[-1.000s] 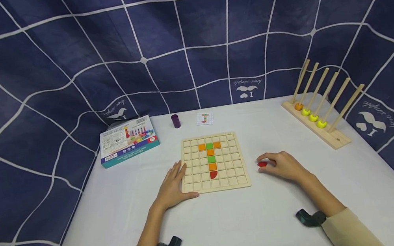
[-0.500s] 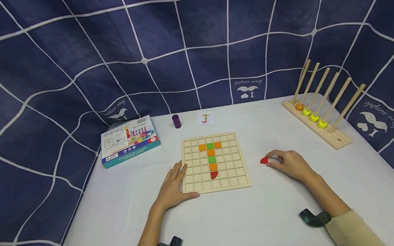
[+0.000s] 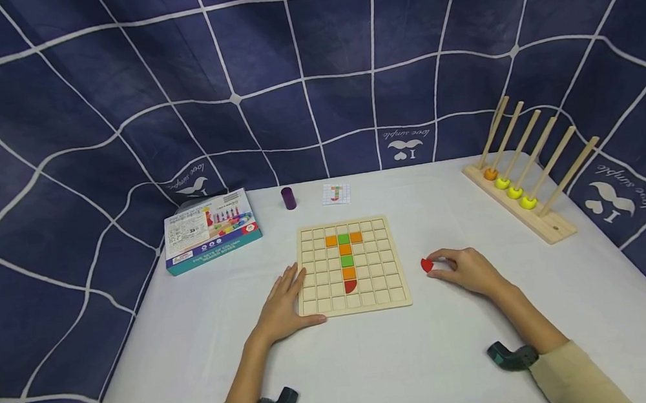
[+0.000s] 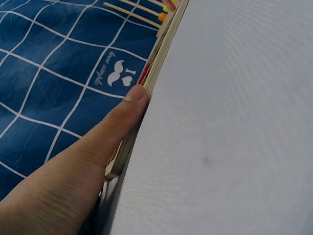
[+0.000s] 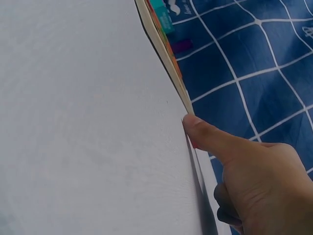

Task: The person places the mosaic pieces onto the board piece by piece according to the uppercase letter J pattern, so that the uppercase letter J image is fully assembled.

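Note:
My right hand [image 3: 466, 271] pinches a small red quarter-round tile [image 3: 426, 265] between thumb and fingers, to the right of the wooden grid board [image 3: 379, 296]. In the right wrist view the thumb of that hand [image 5: 259, 176] covers most of the tile. With straight fingers, my left hand [image 3: 282, 307] rests on the board's left edge, its thumb along the front corner. Orange and green square tiles [image 3: 347, 261] lie in the board's cells in a T shape, and another red quarter-round tile [image 3: 351, 286] sits at the foot of the column.
Behind the board lie a pattern card [image 3: 336, 194] and a purple cylinder [image 3: 289, 198]. A printed game box [image 3: 211, 230] is at the back left. On the right stands a wooden peg rack [image 3: 534, 207] with one orange and several yellow beads. A blue checked cloth [image 3: 337, 109] hangs behind.
The red tile in my right hand has been turned between the fingertips; the hand shifted slightly right, then back left. My left hand and the board stay put.

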A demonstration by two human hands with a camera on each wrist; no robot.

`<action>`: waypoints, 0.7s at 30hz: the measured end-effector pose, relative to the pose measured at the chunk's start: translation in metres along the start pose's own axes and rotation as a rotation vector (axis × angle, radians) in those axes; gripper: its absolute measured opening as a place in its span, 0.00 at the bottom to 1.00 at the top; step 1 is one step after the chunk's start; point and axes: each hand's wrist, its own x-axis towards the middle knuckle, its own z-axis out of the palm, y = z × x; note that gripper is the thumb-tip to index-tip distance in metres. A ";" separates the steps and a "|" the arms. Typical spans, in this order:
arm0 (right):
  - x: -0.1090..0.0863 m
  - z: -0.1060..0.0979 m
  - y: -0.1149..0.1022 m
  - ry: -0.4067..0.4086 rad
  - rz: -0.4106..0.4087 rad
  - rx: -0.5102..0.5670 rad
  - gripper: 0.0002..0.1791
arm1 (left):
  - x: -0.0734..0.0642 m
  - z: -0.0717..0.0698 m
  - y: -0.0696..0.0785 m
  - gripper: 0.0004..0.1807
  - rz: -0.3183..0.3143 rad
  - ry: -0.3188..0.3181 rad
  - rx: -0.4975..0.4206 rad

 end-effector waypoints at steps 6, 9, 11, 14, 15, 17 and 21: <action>-0.002 -0.001 0.000 -0.007 0.032 -0.006 0.16 | 0.000 0.000 0.001 0.65 0.004 -0.003 -0.003; -0.002 -0.003 0.002 0.000 0.045 -0.005 0.15 | 0.000 0.000 0.001 0.65 0.008 -0.003 -0.004; -0.002 -0.004 0.002 0.012 0.039 -0.003 0.15 | 0.000 0.000 0.002 0.65 0.010 -0.004 -0.004; 0.001 -0.005 0.000 0.036 0.006 0.012 0.15 | 0.000 -0.001 0.002 0.65 0.009 -0.004 -0.006; 0.003 -0.005 -0.002 0.042 -0.007 0.017 0.15 | 0.000 -0.001 0.002 0.64 0.009 -0.003 -0.008; 0.008 -0.004 -0.008 0.052 -0.034 0.033 0.15 | 0.001 -0.001 0.002 0.64 0.008 -0.003 -0.011; 0.022 0.001 -0.025 0.042 -0.078 0.066 0.14 | 0.001 -0.001 0.001 0.64 0.001 -0.007 -0.006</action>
